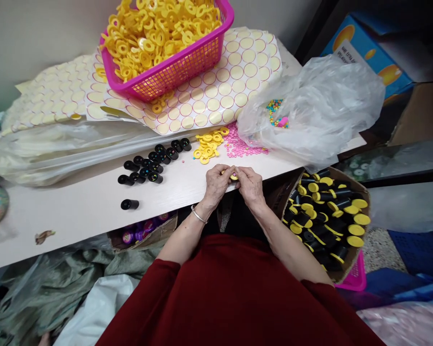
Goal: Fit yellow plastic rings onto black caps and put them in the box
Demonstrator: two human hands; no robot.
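Both hands meet at the table's front edge, fingers pinched around one small yellow ring-shaped cap [234,176]. My left hand [216,182] grips its left side, and my right hand [250,185] grips the right; a pink spot shows at its centre. Most of the cap is covered by the fingers. Just beyond the hands lie a small pile of yellow caps [207,145] and a spread of pink beads [240,144]. To the left, several black tubes [155,157] lie in a cluster, some with coloured bits inside. One black tube [130,204] lies apart, nearer the front.
A pink basket [169,72] full of yellow caps sits on sticker sheets [234,67] at the back. A clear plastic bag [317,105] with coloured beads is at right. Below it, a cardboard box [366,197] holds yellow-capped black tubes. Purple items [140,233] fill a box under the table.
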